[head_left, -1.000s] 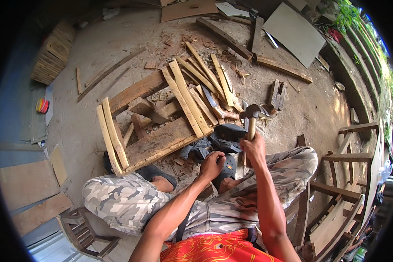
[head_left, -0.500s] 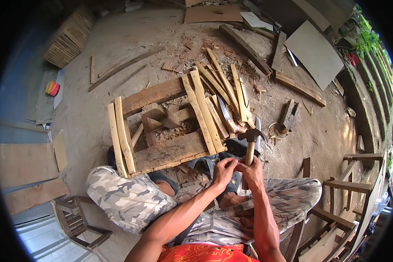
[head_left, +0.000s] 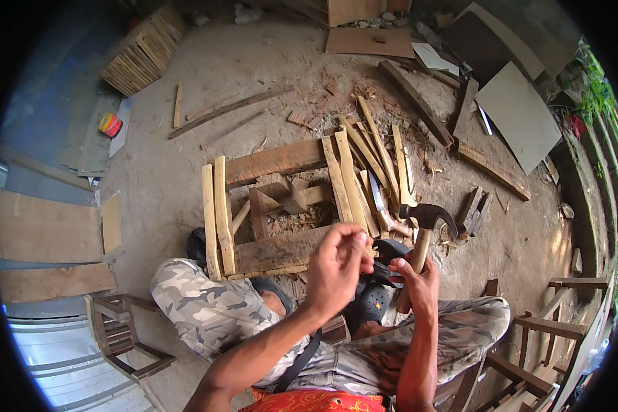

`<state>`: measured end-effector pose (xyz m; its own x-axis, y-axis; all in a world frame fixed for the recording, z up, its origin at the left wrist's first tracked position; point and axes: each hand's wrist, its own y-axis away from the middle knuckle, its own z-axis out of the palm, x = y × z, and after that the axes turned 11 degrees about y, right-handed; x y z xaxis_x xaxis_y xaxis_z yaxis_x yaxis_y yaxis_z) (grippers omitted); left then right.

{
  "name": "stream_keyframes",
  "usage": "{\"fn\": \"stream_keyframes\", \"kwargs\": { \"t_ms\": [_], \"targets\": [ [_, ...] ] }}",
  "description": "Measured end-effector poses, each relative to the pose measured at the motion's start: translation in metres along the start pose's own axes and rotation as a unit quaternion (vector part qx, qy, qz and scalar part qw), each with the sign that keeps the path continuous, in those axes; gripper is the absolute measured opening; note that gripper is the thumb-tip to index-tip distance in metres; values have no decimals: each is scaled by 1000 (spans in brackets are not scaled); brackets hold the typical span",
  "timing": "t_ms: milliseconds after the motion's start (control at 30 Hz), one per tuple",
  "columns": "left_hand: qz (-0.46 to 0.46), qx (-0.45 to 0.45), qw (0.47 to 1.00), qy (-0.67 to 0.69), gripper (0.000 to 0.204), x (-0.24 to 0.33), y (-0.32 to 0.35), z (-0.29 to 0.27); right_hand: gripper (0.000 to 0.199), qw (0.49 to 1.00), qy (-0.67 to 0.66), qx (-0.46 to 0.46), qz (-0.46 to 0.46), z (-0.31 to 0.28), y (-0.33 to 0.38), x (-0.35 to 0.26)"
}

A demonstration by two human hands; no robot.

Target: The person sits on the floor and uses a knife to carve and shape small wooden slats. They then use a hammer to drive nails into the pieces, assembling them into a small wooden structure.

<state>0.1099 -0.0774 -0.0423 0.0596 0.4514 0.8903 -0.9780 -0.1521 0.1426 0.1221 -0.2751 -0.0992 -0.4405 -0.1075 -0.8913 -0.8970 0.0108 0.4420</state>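
A claw hammer (head_left: 429, 216) with a dark head and wooden handle stands upright in my right hand (head_left: 417, 279), which is closed round the handle. To its left, my left hand (head_left: 338, 266) is raised with the fingers curled and the thumb against the index finger; whatever is between them is too small to make out. Beyond my left hand lies a wooden frame (head_left: 281, 165) of dark boards, with pale strips (head_left: 220, 216) laid across its two ends. My left hand covers the frame's near right corner.
A large knife (head_left: 381, 206) lies among pale wood strips (head_left: 378, 154) right of the frame. A small dark wood piece (head_left: 475, 209) sits farther right. Wooden racks (head_left: 556, 326) stand near right, a small stool-like frame (head_left: 127, 333) near left. A yellow-red tub (head_left: 110, 125) is at far left.
My hands have moved apart; the left one has risen toward the frame's near right corner. The hammer in my right hand has shifted right and turned its head. The whole view has shifted slightly.
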Motion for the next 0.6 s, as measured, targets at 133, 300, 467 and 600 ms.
{"fn": "stream_keyframes", "kwargs": {
  "t_ms": [133, 300, 467, 600],
  "targets": [
    [79, 41, 991, -95, 16, 46, -87, -43, 40, 1000, 6, 16, 8, 0, -6, 7],
    [56, 87, 933, -345, 23, 50, -175, -86, 36, 1000, -14, 19, 18, 3, -13, 17],
    [153, -5, 934, -323, 19, 22, -213, -101, 43, 1000, -7, 13, 14, 4, -16, 24],
    [199, -41, 917, -343, 21, 14, -225, -103, 42, 1000, -9, 7, 20, 3, -17, 27]
  ]
}}
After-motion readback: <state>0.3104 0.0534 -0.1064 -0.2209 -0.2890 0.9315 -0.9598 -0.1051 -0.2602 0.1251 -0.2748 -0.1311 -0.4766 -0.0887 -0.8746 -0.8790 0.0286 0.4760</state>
